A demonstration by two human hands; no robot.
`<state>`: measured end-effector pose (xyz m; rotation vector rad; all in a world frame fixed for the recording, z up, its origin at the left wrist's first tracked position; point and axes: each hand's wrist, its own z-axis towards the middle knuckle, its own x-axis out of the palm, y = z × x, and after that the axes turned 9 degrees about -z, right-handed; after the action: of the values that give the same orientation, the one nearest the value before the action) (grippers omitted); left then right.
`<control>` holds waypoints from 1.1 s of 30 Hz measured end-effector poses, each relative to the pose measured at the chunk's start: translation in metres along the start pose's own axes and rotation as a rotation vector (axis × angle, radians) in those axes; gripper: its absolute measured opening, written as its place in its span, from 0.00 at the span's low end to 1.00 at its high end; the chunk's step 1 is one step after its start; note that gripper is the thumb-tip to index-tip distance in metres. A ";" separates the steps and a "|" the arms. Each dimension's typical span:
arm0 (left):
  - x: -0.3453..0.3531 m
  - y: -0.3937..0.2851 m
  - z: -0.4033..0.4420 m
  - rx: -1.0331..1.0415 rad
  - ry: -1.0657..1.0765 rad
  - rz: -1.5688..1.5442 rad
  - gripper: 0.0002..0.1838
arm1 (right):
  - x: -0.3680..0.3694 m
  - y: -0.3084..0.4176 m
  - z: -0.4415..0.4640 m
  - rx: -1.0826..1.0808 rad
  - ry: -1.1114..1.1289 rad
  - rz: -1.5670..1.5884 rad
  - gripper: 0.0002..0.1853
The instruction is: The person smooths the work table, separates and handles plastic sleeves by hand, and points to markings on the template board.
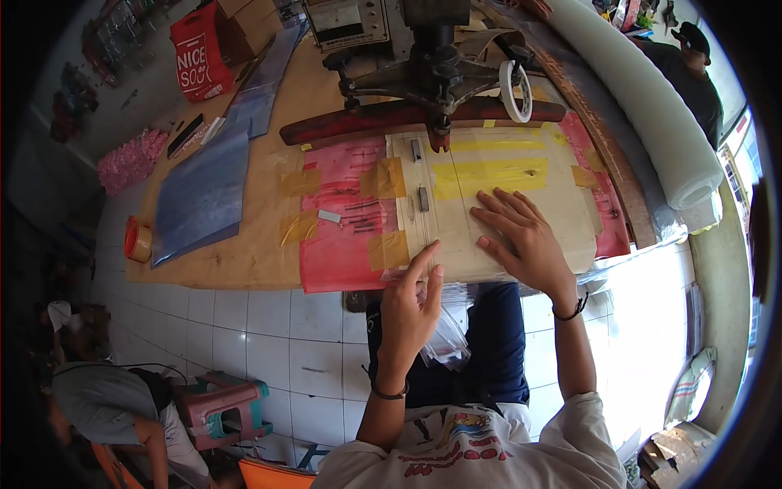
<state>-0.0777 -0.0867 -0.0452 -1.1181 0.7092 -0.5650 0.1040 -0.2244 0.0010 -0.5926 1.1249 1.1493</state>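
Observation:
My right hand (521, 240) lies flat with fingers spread on the pale sheet (570, 232) in front of the machine. Near the table's front edge is my left hand (414, 306), its index finger and thumb stretched out and apart over the sheet's left part; the other fingers are partly hidden. A clear plastic piece (446, 342) hangs below the edge beside that hand, and I cannot tell whether it touches it. Two small metal blocks (423, 199) (417, 150) lie left of my right hand. Yellow strips (493, 175) run across the sheet.
A machine with a long red bar (342, 124) stands behind the sheet, a tape roll (506, 91) hanging on it. Left are pink taped sheeting (338, 265), blue sheets (199, 191) and another tape roll (137, 240). A white foam roll (652, 106) lies right. Two other people are nearby.

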 end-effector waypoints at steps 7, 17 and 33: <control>0.000 0.002 0.000 -0.006 0.004 -0.026 0.18 | 0.001 0.000 0.000 0.002 0.000 0.003 0.22; 0.003 0.003 0.001 0.074 -0.029 -0.057 0.18 | 0.000 0.000 0.000 0.003 -0.008 0.002 0.22; 0.008 0.007 -0.006 0.112 -0.078 0.013 0.18 | 0.003 -0.003 -0.001 -0.012 -0.026 0.002 0.21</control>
<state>-0.0763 -0.0934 -0.0551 -1.0250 0.6098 -0.5412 0.1064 -0.2254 -0.0032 -0.5842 1.0974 1.1630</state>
